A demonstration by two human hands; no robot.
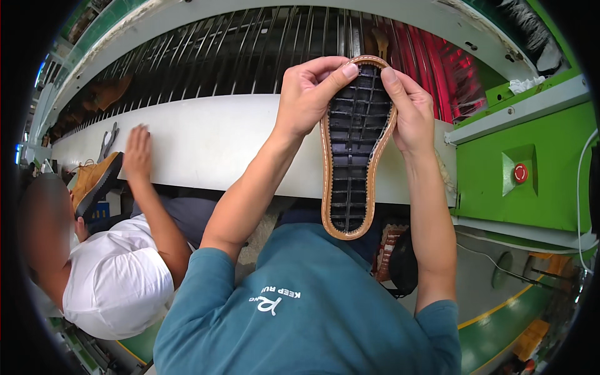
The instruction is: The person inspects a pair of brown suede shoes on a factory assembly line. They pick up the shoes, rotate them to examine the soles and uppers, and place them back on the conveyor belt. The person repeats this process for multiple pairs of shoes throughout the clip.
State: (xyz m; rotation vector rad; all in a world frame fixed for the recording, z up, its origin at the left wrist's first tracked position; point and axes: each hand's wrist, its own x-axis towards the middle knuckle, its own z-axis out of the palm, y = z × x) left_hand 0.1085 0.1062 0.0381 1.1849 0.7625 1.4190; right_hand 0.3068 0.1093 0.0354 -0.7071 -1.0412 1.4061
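Observation:
Both my hands hold up a shoe sole (354,147), its black, ribbed grid side facing me and a tan stitched rim running around it. My left hand (310,90) pinches its upper left edge, with the thumb laid on the rim near the top. On the opposite edge my right hand (407,106) grips the rim, thumb pressed near the top right corner. The narrower end of the sole hangs down in front of my teal shirt (325,306). What the fingers do behind the sole is hidden.
A white bench ledge (231,140) runs before a conveyor of metal rollers (250,50). At left, a co-worker in a white shirt (119,278) holds a tan boot (94,178). Right stands a green machine housing (487,181) with a red stop button (520,173).

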